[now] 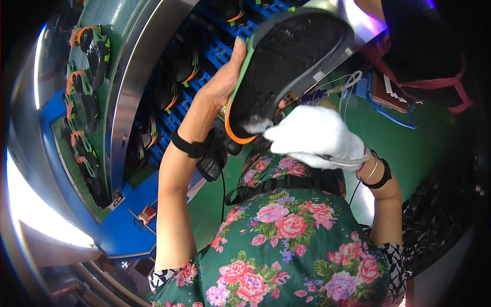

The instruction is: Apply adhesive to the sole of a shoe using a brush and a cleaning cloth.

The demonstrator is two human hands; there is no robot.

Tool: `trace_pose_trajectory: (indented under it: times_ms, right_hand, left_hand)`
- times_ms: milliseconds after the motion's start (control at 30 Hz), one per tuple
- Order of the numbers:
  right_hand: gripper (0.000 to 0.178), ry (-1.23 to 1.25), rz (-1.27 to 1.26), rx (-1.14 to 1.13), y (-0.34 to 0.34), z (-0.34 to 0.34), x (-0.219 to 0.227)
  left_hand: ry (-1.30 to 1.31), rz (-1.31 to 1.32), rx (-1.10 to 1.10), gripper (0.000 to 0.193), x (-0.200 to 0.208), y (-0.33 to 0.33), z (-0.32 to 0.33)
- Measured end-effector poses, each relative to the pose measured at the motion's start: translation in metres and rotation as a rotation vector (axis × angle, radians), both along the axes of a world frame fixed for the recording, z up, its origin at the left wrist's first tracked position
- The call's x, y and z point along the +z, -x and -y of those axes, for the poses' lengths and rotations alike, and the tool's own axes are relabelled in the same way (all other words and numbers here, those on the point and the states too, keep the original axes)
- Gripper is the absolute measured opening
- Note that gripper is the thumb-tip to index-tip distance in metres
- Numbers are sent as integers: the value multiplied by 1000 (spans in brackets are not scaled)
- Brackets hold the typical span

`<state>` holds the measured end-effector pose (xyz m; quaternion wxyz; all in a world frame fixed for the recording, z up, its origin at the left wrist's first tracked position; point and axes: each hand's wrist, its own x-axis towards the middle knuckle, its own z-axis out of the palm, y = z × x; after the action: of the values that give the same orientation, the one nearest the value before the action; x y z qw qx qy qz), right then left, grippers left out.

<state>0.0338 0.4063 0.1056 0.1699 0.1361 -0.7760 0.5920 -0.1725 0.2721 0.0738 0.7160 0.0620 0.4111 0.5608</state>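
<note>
My bare left hand [225, 77] grips a black shoe sole [291, 61] by its left edge, with the thumb along the rim. The sole is tilted up in front of me; its rim is green along the side and orange at the near end. In a white glove, my right hand [314, 135] is closed on a small brush [257, 126]. Whitish bristles touch the sole's surface near the orange end. Most of the brush handle is hidden in the glove, and a fingertip shows behind the sole's right edge.
Behind the sole runs a blue slatted conveyor [217, 51] carrying several dark pieces with orange and green trim. Left of its metal edge, several black, orange and green sandals [94, 51] lie on a green belt [120, 30]. Cables [353, 79] and a blue-framed rack [391, 110] are at right.
</note>
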Motion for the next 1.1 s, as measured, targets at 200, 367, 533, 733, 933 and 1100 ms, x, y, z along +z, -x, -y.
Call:
trace_pose_trajectory:
  times_ms: [200, 367, 533, 733, 933, 1100]
  right_hand:
    - [10, 372, 208, -300, -6, -7, 25]
    - [20, -35, -31, -531, 6, -22, 27]
    - [26, -241, -65, -394, 4, -25, 27]
    - [23, -135, -63, -403, -8, -6, 40]
    - [25, -213, -121, -544, -3, -2, 58]
    - [25, -392, -203, -569, 2, -17, 71]
  left_hand:
    - [70, 482, 382, 98, -17, -19, 14]
    - [68, 219, 583, 50, -37, -56, 29]
    - [0, -26, 314, 57, -56, -63, 44]
    - [-113, 354, 571, 67, -71, -75, 77]
    - [-531, 531, 551, 81, -1, -84, 42]
    - [-328, 495, 631, 95, -28, -88, 37]
